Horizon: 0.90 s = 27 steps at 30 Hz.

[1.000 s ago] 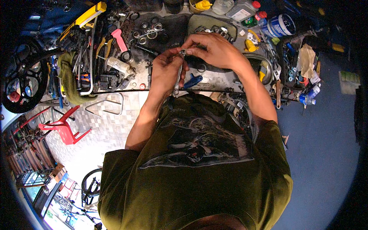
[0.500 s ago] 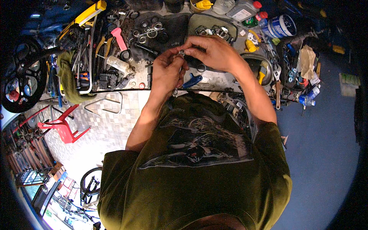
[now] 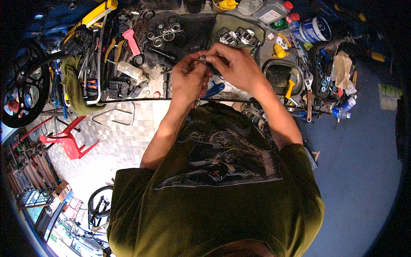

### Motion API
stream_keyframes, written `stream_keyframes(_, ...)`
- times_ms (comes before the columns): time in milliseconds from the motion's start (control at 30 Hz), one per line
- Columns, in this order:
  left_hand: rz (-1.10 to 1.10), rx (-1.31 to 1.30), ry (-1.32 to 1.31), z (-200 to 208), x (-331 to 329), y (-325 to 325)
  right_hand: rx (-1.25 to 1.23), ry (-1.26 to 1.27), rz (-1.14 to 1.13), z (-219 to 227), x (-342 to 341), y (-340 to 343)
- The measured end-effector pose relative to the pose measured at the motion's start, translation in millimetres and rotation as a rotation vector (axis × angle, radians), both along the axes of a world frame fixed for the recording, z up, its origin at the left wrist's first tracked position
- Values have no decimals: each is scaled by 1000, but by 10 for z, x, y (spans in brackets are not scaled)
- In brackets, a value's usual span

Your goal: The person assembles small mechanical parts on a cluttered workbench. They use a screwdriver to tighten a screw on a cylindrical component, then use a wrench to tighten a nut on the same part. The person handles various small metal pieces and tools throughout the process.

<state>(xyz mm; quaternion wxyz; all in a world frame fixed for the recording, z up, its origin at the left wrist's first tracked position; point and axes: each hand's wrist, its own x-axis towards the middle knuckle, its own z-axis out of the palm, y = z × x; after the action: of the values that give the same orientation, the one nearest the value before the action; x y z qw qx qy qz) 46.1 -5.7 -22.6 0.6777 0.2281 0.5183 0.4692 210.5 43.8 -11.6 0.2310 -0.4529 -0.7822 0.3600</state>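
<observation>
Over the near edge of the workbench, my left hand (image 3: 188,77) and my right hand (image 3: 237,64) meet at the fingertips. Both are closed around a small dark metal part (image 3: 203,58), mostly covered by the fingers, so its kind cannot be made out. A bit of metal (image 3: 197,103) pokes out below my left palm. A blue-handled tool (image 3: 215,89) rests just under my right hand. Beyond the hands, two metal clip-in bike pedals (image 3: 237,37) lie on a worn mat. Several metal rings (image 3: 162,35) are on the dark mat (image 3: 197,28) to their left.
Pliers (image 3: 114,50), a pink-handled tool (image 3: 131,41) and a green cloth (image 3: 75,85) crowd the left side. At right are a black tray (image 3: 270,70) with a yellow-handled brush (image 3: 291,84), an adjustable wrench (image 3: 309,100) and a white-blue tub (image 3: 311,30). A red chair (image 3: 68,139) stands on the floor.
My right hand has drawn slightly nearer and its forearm has swung inward, uncovering the pedals and the tray's left part. My left hand has stayed nearly in place.
</observation>
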Motion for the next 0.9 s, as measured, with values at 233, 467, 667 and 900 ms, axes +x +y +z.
stream_keyframes(233,36,19,-6,-23,63,-35,14,58,-150,9,-92,-179)
stream_keyframes(467,71,68,-10,-89,110,-57,11,33,-282,31,-205,-313)
stream_keyframes(667,100,79,16,-65,160,-61,42,18,-341,-12,-247,-357)
stream_keyframes(900,190,164,104,-187,252,-60,59,34,-386,-24,-302,-411)
